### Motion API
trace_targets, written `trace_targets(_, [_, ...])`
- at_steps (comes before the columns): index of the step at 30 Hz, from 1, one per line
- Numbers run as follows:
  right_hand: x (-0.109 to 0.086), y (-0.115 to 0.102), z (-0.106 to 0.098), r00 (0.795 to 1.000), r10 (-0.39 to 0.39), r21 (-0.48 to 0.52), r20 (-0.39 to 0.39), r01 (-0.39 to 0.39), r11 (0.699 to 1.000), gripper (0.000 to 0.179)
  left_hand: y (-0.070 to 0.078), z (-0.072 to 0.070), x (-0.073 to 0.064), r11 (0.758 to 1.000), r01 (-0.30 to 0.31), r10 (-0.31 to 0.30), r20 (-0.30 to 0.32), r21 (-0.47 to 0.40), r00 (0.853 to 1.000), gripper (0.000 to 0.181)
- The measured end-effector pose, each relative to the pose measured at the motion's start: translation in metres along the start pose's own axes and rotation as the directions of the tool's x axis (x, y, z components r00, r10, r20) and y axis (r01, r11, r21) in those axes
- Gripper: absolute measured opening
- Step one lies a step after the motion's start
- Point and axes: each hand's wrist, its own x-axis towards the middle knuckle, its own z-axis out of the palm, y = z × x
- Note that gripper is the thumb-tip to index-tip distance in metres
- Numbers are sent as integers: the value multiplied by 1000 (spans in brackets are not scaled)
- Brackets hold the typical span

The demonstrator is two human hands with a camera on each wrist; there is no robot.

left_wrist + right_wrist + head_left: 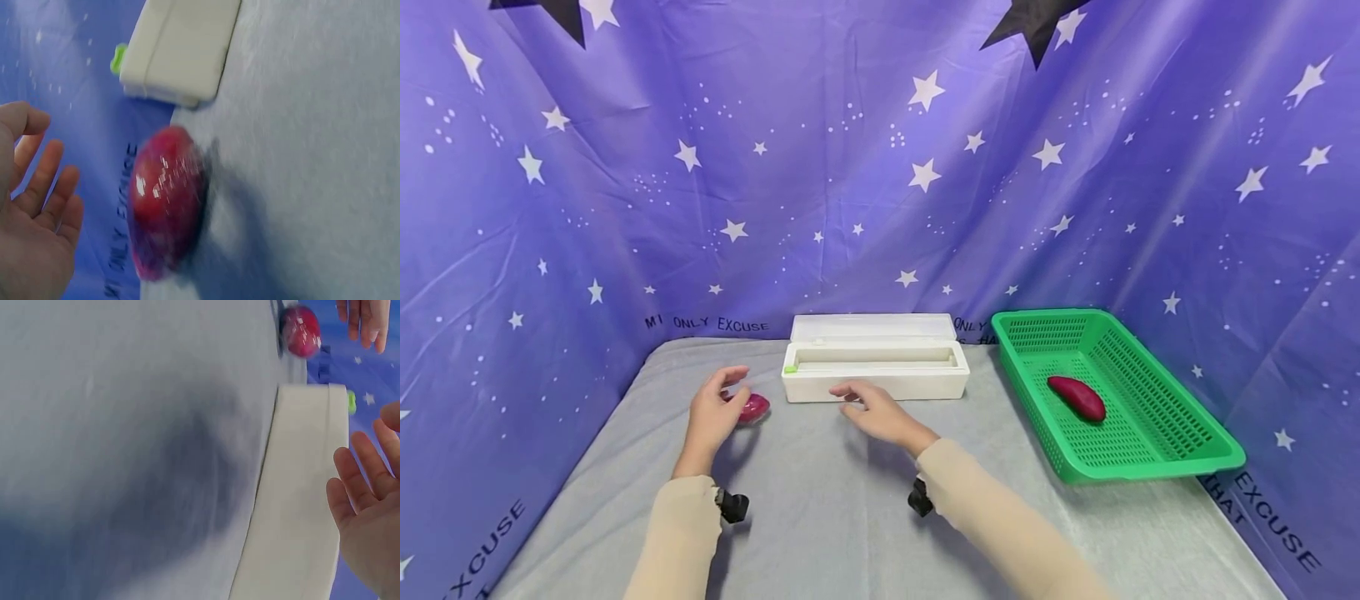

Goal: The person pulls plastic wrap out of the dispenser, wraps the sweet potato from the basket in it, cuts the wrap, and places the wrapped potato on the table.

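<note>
A red sweet potato wrapped in shiny clear film lies on the cloth-covered table, left of a long white cling film dispenser. My left hand is just beside it, fingers loosely bent and holding nothing. The left wrist view shows a gap between those fingers and the wrapped sweet potato. In front of the dispenser, my right hand hovers with relaxed fingers and nothing in it. The dispenser's lid is raised at the back, and a green slider sits at its left end.
On the right stands a green plastic basket with another red sweet potato inside, which shows no shine of film. A purple star-patterned curtain rises behind the table and along both sides.
</note>
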Motion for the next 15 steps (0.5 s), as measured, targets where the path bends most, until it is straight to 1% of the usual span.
trace_targets(2, [-5, 5, -9, 999, -2, -13, -36, 2, 1000, 31, 5, 5, 3, 999, -42, 41, 48, 28, 998, 30])
trace_targets(5, [-12, 15, -22, 995, -8, -42, -96, 4, 999, 28, 12, 11, 8, 991, -114, 107, 105, 65, 989, 29])
trace_targets(8, [-18, 24, -35, 988, -4, -64, -153, -5, 998, 26, 18, 16, 12, 980, -176, 163, 137, 89, 977, 28])
trace_targets(10, [-22, 30, -43, 982, 2, -77, -190, -17, 997, 25, 21, 20, 15, 972, -208, 190, 159, 105, 969, 27])
trace_targets(12, [-26, 36, -50, 972, 4, -92, -234, -27, 995, 23, 24, 24, 18, 966, -229, 205, 186, 121, 961, 28])
trace_targets(15, [-30, 44, -62, 952, 7, -117, -306, -45, 992, 22, 26, 30, 24, 951, -259, 217, 227, 171, 949, 28])
